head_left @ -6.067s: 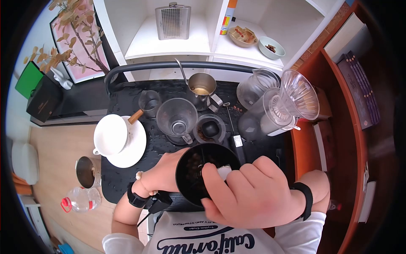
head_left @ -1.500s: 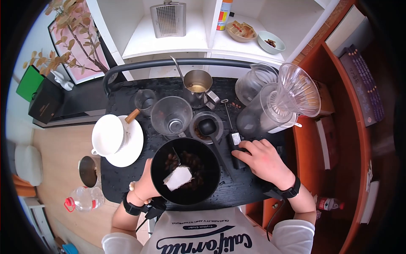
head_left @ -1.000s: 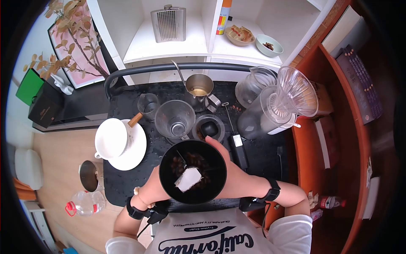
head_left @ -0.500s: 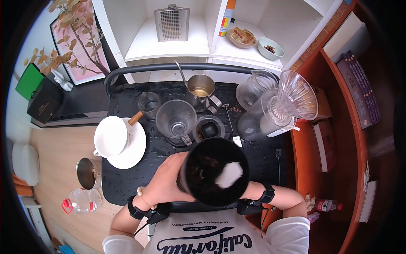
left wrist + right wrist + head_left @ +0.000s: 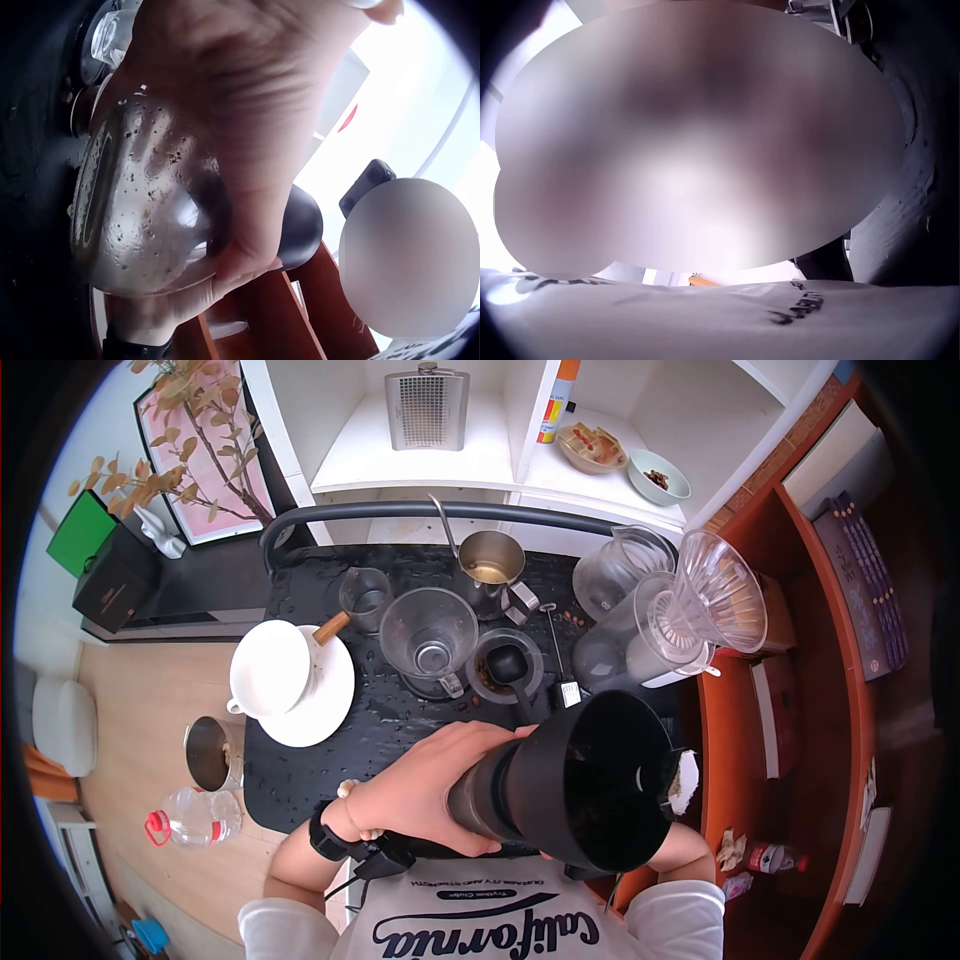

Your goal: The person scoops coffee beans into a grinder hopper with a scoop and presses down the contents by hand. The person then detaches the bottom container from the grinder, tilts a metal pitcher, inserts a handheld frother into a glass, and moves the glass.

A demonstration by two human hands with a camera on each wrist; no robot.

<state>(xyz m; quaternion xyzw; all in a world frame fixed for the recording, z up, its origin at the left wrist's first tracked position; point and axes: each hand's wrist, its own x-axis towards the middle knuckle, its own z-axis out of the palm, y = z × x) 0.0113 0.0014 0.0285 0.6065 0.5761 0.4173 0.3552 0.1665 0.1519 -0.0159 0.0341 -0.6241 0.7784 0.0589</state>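
Observation:
What looks like a coffee grinder, with a wide black cup (image 5: 540,790) on a clear glass jar (image 5: 146,217), lies tipped over in front of the shirt, its mouth facing right. My left hand (image 5: 425,785) grips the jar end, fingers wrapped over the glass. In the left wrist view my right hand (image 5: 187,304) holds the jar from below; the grinder hides most of it in the head view. A rough-edged white piece (image 5: 684,782) shows at the cup's right lip. The cup's inside is dark. The right wrist view is mostly blurred.
On the black table (image 5: 330,770) stand a white cup (image 5: 270,670) on a saucer (image 5: 325,715), a clear dripper (image 5: 430,630), a bowl with a black scoop (image 5: 505,665), a gooseneck kettle (image 5: 490,565), a milk frother (image 5: 565,690) and glassware (image 5: 620,630) at right.
My right hand left the cup's mouth, touched the table by the frother, then came back to the grinder. The grinder tipped rightward; the white piece moved from inside the cup to its lip.

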